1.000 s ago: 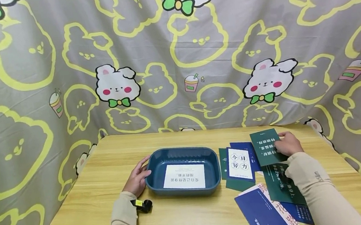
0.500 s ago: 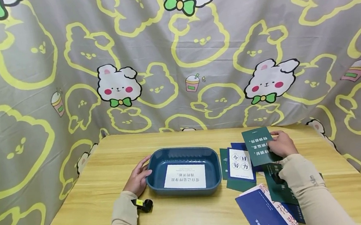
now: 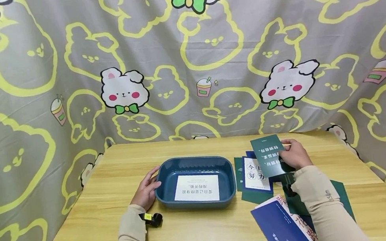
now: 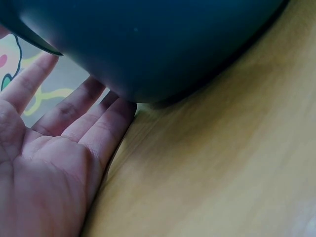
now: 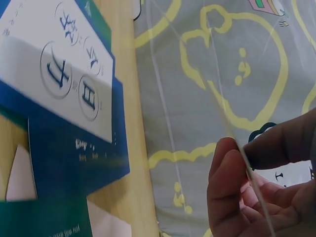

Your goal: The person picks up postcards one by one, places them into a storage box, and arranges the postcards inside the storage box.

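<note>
My right hand (image 3: 295, 155) pinches a dark green card (image 3: 266, 156) with white writing between thumb and fingers, raised above other cards. In the right wrist view the held card (image 5: 261, 200) shows edge-on. Under it lies a white card with a blue border (image 3: 256, 177), partly covered from above in the head view. My left hand (image 3: 145, 191) rests against the left end of a dark blue rectangular basin (image 3: 197, 205). Its fairly straight fingers (image 4: 74, 106) touch the basin's outer wall. Inside the basin, a white card (image 3: 196, 187) lies flat.
Several blue and green cards lie loosely overlapped on the right of the wooden table (image 3: 206, 234), including a blue card (image 3: 280, 226) near the front. A patterned grey curtain (image 3: 171, 59) closes off the back and sides. A black strap device (image 3: 152, 219) sits at my left wrist.
My right hand has moved left with the green card, which now overlaps the white card with the blue border. My left hand and the basin stay in place.
</note>
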`<state>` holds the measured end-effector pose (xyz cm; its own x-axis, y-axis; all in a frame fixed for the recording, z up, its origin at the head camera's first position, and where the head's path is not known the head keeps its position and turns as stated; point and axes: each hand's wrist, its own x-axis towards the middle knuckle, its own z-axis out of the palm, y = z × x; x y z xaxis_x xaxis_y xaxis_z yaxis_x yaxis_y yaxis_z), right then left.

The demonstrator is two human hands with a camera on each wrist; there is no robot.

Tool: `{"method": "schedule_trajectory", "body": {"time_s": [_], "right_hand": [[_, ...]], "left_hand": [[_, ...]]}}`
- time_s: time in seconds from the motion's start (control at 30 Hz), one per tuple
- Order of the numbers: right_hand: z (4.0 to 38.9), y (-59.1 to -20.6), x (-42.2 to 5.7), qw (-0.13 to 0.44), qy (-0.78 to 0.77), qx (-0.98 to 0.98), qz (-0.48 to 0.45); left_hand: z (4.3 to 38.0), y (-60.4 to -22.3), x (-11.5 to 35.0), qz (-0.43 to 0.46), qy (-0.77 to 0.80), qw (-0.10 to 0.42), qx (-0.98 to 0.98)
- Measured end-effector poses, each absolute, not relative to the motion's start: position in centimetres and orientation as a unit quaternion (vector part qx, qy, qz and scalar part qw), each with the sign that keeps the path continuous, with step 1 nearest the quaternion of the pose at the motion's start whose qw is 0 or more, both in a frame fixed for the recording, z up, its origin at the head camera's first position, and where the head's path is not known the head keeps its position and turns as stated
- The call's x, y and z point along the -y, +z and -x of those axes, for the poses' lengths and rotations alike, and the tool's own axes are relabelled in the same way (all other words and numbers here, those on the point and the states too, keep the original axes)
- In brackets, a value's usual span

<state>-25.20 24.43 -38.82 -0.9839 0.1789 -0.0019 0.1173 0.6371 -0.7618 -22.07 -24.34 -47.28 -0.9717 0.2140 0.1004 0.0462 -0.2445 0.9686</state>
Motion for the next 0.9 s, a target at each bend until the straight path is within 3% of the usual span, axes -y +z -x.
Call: {"method": "schedule_trajectory", "body": {"time_s": [0.9], "right_hand": [[24.9,-38.1,-21.0,0.039,0.482,0.875,0.023]], "left_hand": [[22.2,-47.3,24.6,-0.121,0.784,0.063,-0.606]]}}
